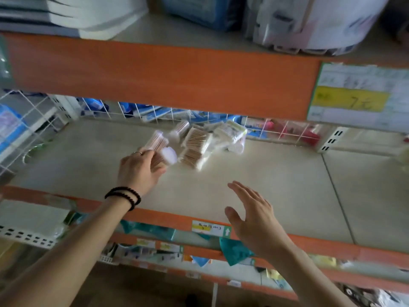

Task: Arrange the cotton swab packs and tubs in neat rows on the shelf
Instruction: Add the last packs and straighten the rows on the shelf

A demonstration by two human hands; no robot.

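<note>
Your left hand (139,169) is on the shelf (276,185), fingers (147,154) curled round a clear tub of cotton swabs (159,145) that's lying on its side, its white end poking out just right of your knuckles. You've got a ring on one finger and a black beaded bracelet (124,197) on that wrist.

Just past your fingertips sits a second tub (180,130), also tipped over. To the right of it, touching or near enough, are the flat swab packs (195,145) in a loose pile, and behind those a bag with a green-edged pack (233,132) up against the wire grid (155,113) at the back. It's all pretty blurry, so I can't tell exactly how many packs are in the heap.

Your right hand (254,220) hovers over the front edge of the shelf, fingers straight and spread, holding nothing, well short of the pile. A small price label (208,228) sits on the orange shelf lip right under that palm.
</note>
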